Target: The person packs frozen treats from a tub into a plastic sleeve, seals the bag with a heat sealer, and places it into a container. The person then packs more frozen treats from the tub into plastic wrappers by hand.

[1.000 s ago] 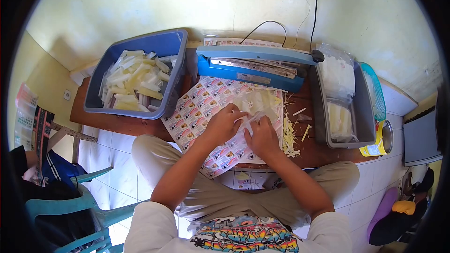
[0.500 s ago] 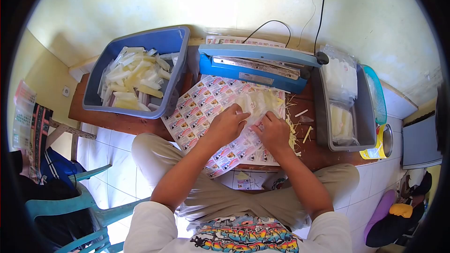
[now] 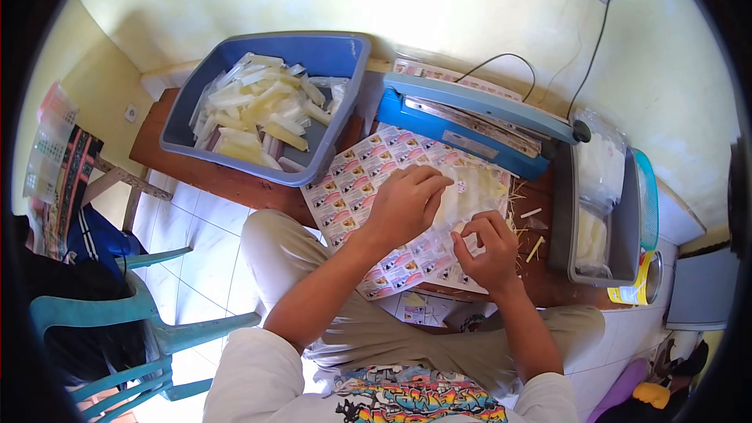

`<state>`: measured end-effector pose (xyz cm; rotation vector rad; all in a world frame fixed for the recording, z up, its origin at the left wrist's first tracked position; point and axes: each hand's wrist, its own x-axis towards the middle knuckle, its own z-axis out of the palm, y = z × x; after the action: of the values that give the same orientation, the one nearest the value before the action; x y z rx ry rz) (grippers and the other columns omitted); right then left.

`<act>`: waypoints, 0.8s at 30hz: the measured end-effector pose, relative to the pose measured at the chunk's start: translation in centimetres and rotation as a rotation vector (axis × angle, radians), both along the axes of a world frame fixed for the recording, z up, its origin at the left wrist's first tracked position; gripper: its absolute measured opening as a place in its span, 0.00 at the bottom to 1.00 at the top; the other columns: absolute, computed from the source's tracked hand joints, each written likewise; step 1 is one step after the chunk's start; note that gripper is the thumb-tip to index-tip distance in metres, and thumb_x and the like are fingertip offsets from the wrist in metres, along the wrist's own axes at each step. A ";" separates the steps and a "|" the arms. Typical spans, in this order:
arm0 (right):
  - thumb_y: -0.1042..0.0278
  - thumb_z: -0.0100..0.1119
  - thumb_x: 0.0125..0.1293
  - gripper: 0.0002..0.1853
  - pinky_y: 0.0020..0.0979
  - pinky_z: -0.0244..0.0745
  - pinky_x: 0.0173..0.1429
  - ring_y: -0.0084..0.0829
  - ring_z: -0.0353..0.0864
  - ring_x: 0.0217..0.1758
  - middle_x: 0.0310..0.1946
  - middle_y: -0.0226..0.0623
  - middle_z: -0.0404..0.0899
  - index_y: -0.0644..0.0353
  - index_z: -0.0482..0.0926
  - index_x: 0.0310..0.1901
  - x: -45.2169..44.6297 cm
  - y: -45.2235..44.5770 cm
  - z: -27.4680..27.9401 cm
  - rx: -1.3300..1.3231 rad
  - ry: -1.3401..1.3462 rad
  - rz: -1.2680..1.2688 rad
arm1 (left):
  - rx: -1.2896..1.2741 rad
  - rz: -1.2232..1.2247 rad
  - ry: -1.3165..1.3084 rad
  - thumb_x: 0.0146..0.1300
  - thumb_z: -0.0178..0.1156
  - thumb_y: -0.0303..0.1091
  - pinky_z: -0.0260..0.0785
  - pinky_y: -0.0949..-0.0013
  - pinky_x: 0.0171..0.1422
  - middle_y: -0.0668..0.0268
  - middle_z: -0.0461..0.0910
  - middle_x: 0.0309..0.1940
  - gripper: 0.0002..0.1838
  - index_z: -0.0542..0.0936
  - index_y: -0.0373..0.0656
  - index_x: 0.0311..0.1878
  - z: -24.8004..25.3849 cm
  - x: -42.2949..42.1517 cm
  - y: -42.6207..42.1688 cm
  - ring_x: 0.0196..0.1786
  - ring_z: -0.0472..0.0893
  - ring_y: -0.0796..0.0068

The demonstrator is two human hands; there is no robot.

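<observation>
A clear plastic packet of pale yellow and white sticks lies flat on the printed label sheets, a small label showing through it. My left hand hovers at the packet's left side, fingers bent loosely and apart from the thumb, with nothing seen in them. Near the packet's lower right corner is my right hand, its thumb and curled forefinger apart with a gap between them. Behind the packet stands a blue impulse sealer with its long grey arm.
At the left, a blue-grey tub holds many wrapped pale sticks. A grey bin with filled packets stands at the right, beside a teal basket and a yellow tin. Thin scraps litter the wooden table. A green chair is at lower left.
Both hands have come off the packet and moved apart, leaving it lying on the sheets. The camera view has turned, so the scene sits further right.
</observation>
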<state>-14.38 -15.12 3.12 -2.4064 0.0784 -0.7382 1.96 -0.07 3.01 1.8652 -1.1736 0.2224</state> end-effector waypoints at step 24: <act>0.85 0.64 0.60 0.22 0.45 0.86 0.61 0.48 0.93 0.54 0.51 0.51 0.92 0.57 0.90 0.56 39.0 17.5 2.8 -0.165 0.532 0.713 | 0.349 0.815 0.120 0.66 0.57 0.20 0.79 0.48 0.62 0.58 0.91 0.53 0.20 0.92 0.47 0.54 2.8 21.0 20.6 0.57 0.87 0.45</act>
<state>24.62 2.43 5.89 -2.4639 -0.6131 0.2293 22.98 20.51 5.77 2.5540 -0.3229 0.3605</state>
